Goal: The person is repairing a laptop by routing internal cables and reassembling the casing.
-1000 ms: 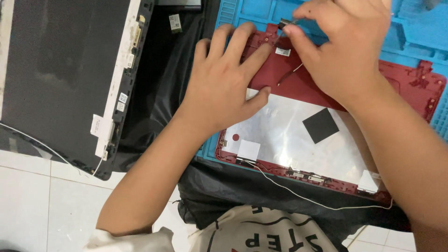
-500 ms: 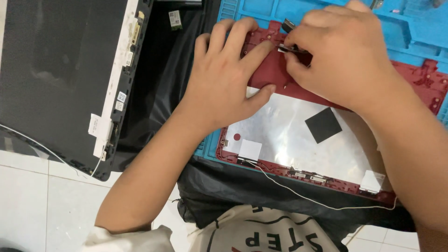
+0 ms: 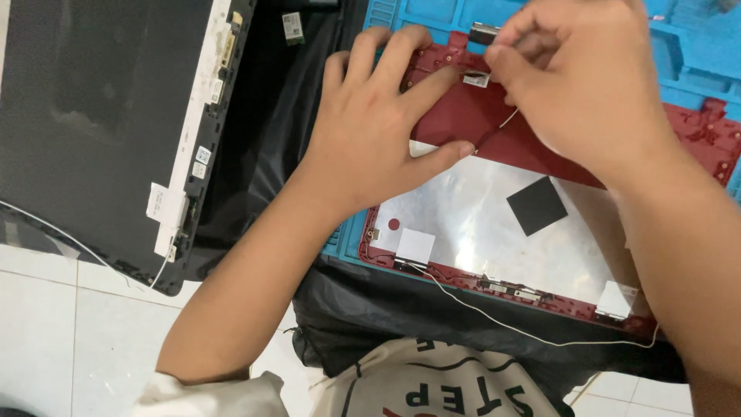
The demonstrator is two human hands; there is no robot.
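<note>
Two bare hands work on a red laptop lid shell [image 3: 471, 116] lying on a blue repair mat [image 3: 695, 58]

Head view: the left hand [image 3: 370, 131] presses flat, fingers spread wide, on the shell's far left corner. The right hand [image 3: 587, 85] pinches narrowly at a small silver-tabbed part [image 3: 477, 78] by the shell's far edge, possibly gripping a thin wire; the hold is hard to tell. A white cable [image 3: 502, 320] trails along the near edge. A black screen panel [image 3: 93, 116] lies well apart, left of the mat
</note>
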